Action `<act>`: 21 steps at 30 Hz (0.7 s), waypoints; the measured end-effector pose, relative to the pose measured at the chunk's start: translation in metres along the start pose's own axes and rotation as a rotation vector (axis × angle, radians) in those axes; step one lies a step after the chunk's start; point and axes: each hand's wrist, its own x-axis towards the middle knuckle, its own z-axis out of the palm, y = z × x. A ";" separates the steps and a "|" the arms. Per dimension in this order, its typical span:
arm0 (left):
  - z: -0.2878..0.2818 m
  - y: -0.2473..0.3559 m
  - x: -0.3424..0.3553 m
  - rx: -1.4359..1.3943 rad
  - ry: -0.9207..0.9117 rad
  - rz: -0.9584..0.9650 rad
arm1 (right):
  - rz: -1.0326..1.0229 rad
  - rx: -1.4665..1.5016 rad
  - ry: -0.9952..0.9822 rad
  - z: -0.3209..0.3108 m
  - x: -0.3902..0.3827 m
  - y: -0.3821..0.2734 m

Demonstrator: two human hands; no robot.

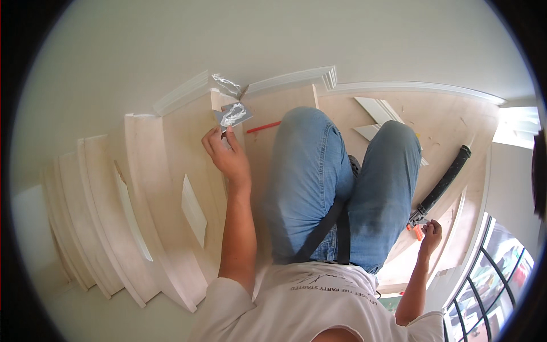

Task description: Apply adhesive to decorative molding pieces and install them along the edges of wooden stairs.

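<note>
1. A crumpled clear plastic wrapper (227,84) lies at the far edge of the wooden stair tread (171,148), against the white baseboard, just beyond the putty knife.
2. No labels, signs or screens are in view on the stairs or the landing; print on the shirt is left aside.

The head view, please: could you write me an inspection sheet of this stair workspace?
Surface: bare pale wooden stairs, curving.
Job's things: putty knife loaded with white filler; black caulking gun lying on a step.
Clutter: crumpled clear plastic wrap, red pencil, loose wood strips.
Hands: left hand holds the putty knife; right hand grips the caulking gun's handle end.
Cables: nothing seen.
Surroundings: white wall, white baseboard, window at lower right.
</note>
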 end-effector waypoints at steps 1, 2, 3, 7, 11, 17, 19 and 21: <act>-0.003 -0.001 -0.001 0.016 0.000 0.013 | 0.000 0.002 -0.006 0.002 0.002 0.002; -0.006 -0.001 -0.003 0.032 -0.001 0.026 | -0.047 -0.051 -0.024 0.004 0.005 0.004; -0.009 0.000 -0.005 0.032 0.001 0.026 | -0.093 -0.103 -0.038 0.006 0.008 0.004; -0.022 0.007 -0.029 -0.123 0.086 -0.066 | -0.095 -0.165 0.034 -0.003 0.025 0.016; -0.041 -0.014 -0.066 -0.338 0.056 -0.286 | -0.140 -0.559 0.185 -0.023 0.068 0.118; -0.046 -0.018 -0.106 -0.761 0.007 -0.470 | -0.193 -0.582 0.179 0.025 0.071 0.103; -0.055 -0.047 -0.125 -0.719 -0.131 -0.456 | -0.169 -0.570 0.187 0.024 0.055 0.099; -0.056 -0.065 -0.145 -0.319 -0.358 -0.405 | -0.137 -0.534 0.165 0.023 0.046 0.087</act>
